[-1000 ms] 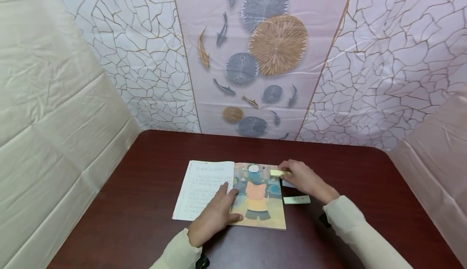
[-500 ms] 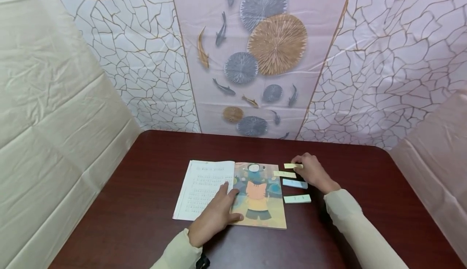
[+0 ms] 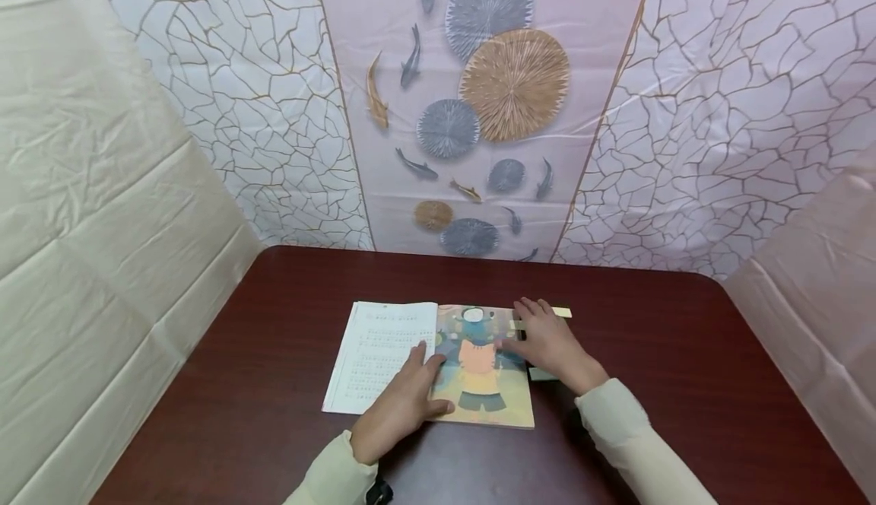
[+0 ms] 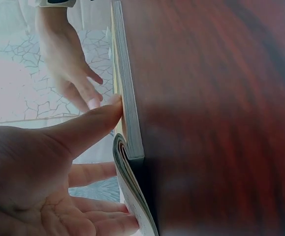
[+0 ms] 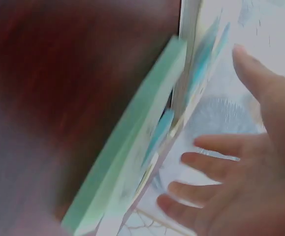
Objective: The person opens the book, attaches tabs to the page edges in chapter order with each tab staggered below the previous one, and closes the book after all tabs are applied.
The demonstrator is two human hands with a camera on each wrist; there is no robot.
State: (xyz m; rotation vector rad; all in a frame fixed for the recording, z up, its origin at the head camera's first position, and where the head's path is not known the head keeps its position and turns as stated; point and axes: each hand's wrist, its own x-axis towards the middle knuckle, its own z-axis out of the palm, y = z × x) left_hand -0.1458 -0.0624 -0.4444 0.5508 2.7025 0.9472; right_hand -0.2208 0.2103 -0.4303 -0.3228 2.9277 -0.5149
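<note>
An open book point(image 3: 484, 406) lies on the table, text page on the left and a cartoon cat picture on the right. My left hand point(image 3: 399, 408) rests across its middle with fingers spread; in the left wrist view the thumb point(image 4: 100, 118) presses the picture page. Over that page's right edge hovers my right hand point(image 3: 553, 347), fingers spread and holding nothing. A pale yellow sticky note point(image 3: 516, 325) overlaps the page edge, partly behind the fingers. Beyond the hand lies a yellow sticky note pad point(image 3: 563, 312). A green pad point(image 5: 127, 142) and a blue pad point(image 5: 158, 133) sit beside the book.
The dark red wooden table point(image 3: 274, 338) extends on all sides of the book. Behind it hangs a patterned cloth point(image 3: 472, 185) with fish and round leaf shapes. Plain cream cloth point(image 3: 123, 223) walls off the left side.
My right hand has let go of the yellow pad, leaving it at the upper right, and has moved left over the page edge with fingers spread. The left hand stays put.
</note>
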